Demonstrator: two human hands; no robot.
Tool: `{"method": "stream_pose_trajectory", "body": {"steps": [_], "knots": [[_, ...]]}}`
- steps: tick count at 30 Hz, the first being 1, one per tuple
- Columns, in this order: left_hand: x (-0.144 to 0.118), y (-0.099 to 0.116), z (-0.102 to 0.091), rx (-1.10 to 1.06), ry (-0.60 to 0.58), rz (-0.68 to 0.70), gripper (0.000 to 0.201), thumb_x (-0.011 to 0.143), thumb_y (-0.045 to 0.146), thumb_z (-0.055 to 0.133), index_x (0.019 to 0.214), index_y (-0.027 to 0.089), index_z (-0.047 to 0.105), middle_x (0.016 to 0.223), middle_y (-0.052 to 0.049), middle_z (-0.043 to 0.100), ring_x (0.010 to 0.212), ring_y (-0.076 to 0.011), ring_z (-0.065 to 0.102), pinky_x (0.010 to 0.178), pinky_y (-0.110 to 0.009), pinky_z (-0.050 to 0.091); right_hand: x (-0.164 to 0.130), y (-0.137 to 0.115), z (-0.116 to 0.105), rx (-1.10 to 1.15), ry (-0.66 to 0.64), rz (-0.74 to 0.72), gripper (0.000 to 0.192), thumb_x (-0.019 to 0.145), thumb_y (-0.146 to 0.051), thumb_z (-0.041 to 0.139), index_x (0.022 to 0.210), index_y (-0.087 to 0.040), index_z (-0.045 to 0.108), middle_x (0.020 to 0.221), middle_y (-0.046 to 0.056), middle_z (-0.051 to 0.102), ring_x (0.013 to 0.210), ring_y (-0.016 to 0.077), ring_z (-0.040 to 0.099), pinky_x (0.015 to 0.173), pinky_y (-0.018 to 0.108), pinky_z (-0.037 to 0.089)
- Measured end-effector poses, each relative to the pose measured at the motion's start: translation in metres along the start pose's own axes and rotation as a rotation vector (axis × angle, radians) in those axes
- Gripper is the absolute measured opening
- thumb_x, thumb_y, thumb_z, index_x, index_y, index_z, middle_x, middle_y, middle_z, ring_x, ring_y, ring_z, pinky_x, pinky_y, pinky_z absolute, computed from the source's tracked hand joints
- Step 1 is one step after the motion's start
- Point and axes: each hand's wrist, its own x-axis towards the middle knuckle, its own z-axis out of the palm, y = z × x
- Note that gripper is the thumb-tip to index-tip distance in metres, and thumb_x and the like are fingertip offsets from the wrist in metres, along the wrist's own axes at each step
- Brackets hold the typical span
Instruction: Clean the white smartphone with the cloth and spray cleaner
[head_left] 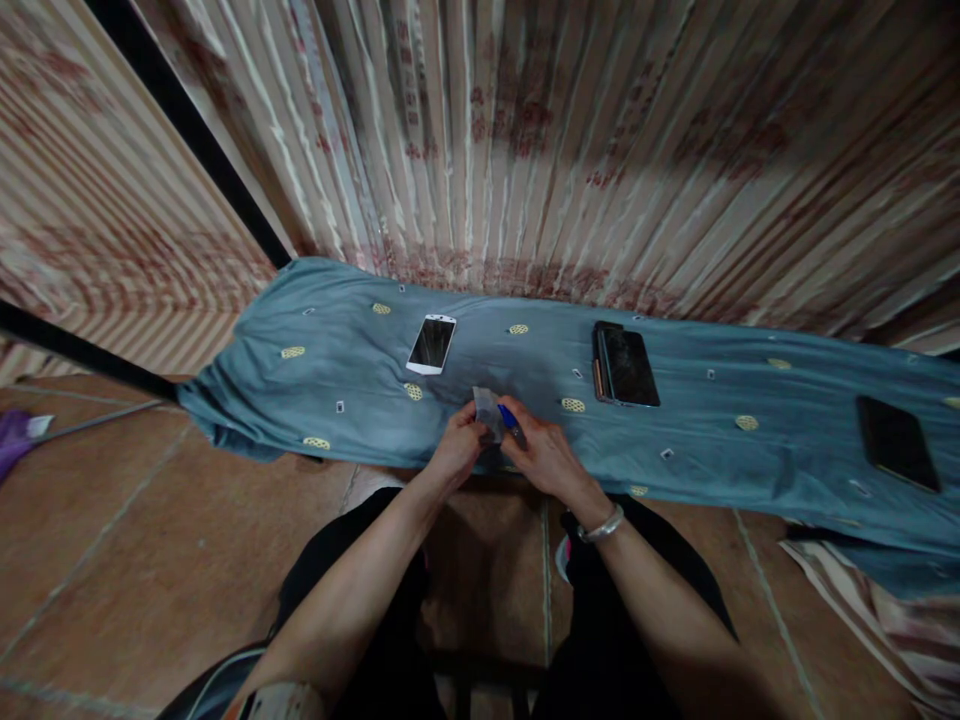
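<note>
My left hand (459, 440) is closed on a small, pale, see-through piece (487, 408) that looks like a plastic packet or film. In my right hand (546, 452) is a blue-tipped pen-like tool (510, 418), its dark body partly hidden by my fingers. Both hands meet near the front edge of a blue-grey cloth (352, 370), and the tool lies close beside the pale piece; whether they touch I cannot tell. Beyond my left hand a white-framed phone (433, 344) rests on the cloth with its dark screen up.
Dark phones (631, 368) lie together right of my hands, with another dark flat device (898, 442) farther right. A pleated curtain (495, 150) hangs behind the cloth. Black poles (202, 140) stand at the left. Below are floor tiles (112, 570) and my knees.
</note>
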Motion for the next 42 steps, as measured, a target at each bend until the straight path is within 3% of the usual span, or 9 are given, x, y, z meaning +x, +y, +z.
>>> {"method": "stream_pose_trajectory", "body": {"steps": [17, 22, 25, 27, 29, 31, 34, 39, 42], "knots": [[0.003, -0.005, -0.006, 0.012, -0.064, 0.052, 0.039, 0.048, 0.010, 0.062, 0.086, 0.015, 0.070, 0.068, 0.002, 0.067, 0.064, -0.0111, 0.057, 0.065, -0.024, 0.045, -0.002, 0.006, 0.004, -0.044, 0.008, -0.001, 0.057, 0.091, -0.021, 0.050, 0.148, -0.022, 0.050, 0.128, 0.011, 0.073, 0.110, 0.0269, 0.073, 0.098, 0.043, 0.057], [0.004, 0.000, -0.009, -0.021, -0.025, 0.041, 0.042, 0.049, 0.006, 0.060, 0.089, 0.016, 0.068, 0.072, 0.002, 0.068, 0.074, -0.0154, 0.065, 0.073, -0.027, 0.051, -0.002, 0.028, -0.004, -0.060, 0.073, -0.026, 0.060, 0.097, -0.027, 0.046, 0.156, -0.019, 0.041, 0.141, 0.015, 0.065, 0.125, 0.0301, 0.066, 0.106, 0.049, 0.052], [0.003, 0.002, -0.012, -0.042, -0.012, 0.024, 0.040, 0.048, 0.005, 0.059, 0.085, 0.016, 0.067, 0.074, 0.000, 0.069, 0.082, -0.0184, 0.069, 0.079, -0.031, 0.054, 0.002, 0.048, -0.010, -0.199, 0.091, 0.106, 0.069, 0.095, -0.030, 0.049, 0.158, -0.006, 0.034, 0.126, 0.025, 0.071, 0.112, 0.0385, 0.071, 0.098, 0.056, 0.055], [0.003, 0.003, -0.013, -0.042, -0.028, 0.010, 0.036, 0.048, 0.006, 0.061, 0.082, 0.016, 0.067, 0.074, 0.000, 0.070, 0.084, -0.0197, 0.070, 0.081, -0.033, 0.056, 0.006, 0.059, -0.014, -0.263, 0.120, 0.158, 0.069, 0.092, -0.029, 0.052, 0.154, -0.002, 0.040, 0.121, 0.028, 0.071, 0.109, 0.0416, 0.070, 0.096, 0.059, 0.054], [0.002, 0.004, -0.014, -0.042, -0.029, -0.001, 0.035, 0.050, 0.009, 0.065, 0.084, 0.016, 0.067, 0.075, -0.001, 0.071, 0.081, -0.0198, 0.069, 0.079, -0.033, 0.057, 0.009, 0.065, -0.017, -0.252, 0.223, 0.109, 0.062, 0.092, -0.031, 0.053, 0.147, -0.004, 0.050, 0.132, 0.029, 0.066, 0.123, 0.0423, 0.063, 0.104, 0.061, 0.049], [0.000, 0.005, -0.013, -0.050, -0.020, -0.006, 0.037, 0.054, 0.012, 0.069, 0.091, 0.016, 0.068, 0.078, -0.002, 0.072, 0.078, -0.0198, 0.069, 0.076, -0.034, 0.057, 0.011, 0.064, -0.018, -0.143, 0.335, 0.042, 0.055, 0.094, -0.037, 0.051, 0.141, -0.008, 0.057, 0.142, 0.026, 0.060, 0.135, 0.0393, 0.055, 0.113, 0.060, 0.043], [-0.002, 0.008, -0.009, -0.077, -0.048, 0.006, 0.038, 0.061, 0.018, 0.069, 0.098, 0.016, 0.067, 0.086, -0.005, 0.073, 0.085, -0.0228, 0.070, 0.077, -0.036, 0.057, 0.010, 0.052, -0.010, 0.212, 0.376, 0.101, 0.055, 0.092, -0.052, 0.057, 0.133, -0.016, 0.064, 0.138, 0.019, 0.065, 0.128, 0.0343, 0.061, 0.111, 0.056, 0.047], [-0.006, 0.011, 0.000, -0.131, -0.149, -0.050, 0.028, 0.067, 0.028, 0.067, 0.092, 0.016, 0.067, 0.093, -0.009, 0.075, 0.101, -0.0274, 0.070, 0.081, -0.036, 0.057, 0.012, 0.024, 0.018, 1.115, 0.171, 0.445, 0.051, 0.074, -0.058, 0.077, 0.110, -0.022, 0.074, 0.114, 0.009, 0.078, 0.111, 0.0295, 0.071, 0.094, 0.044, 0.058], [-0.005, 0.010, 0.002, -0.116, -0.136, -0.085, 0.024, 0.070, 0.029, 0.066, 0.089, 0.016, 0.067, 0.090, -0.009, 0.075, 0.095, -0.0259, 0.071, 0.075, -0.033, 0.056, 0.016, 0.018, 0.029, 1.408, 0.089, 0.540, 0.035, 0.070, -0.045, 0.081, 0.098, -0.024, 0.075, 0.100, 0.004, 0.079, 0.099, 0.0240, 0.074, 0.083, 0.035, 0.061]]}}
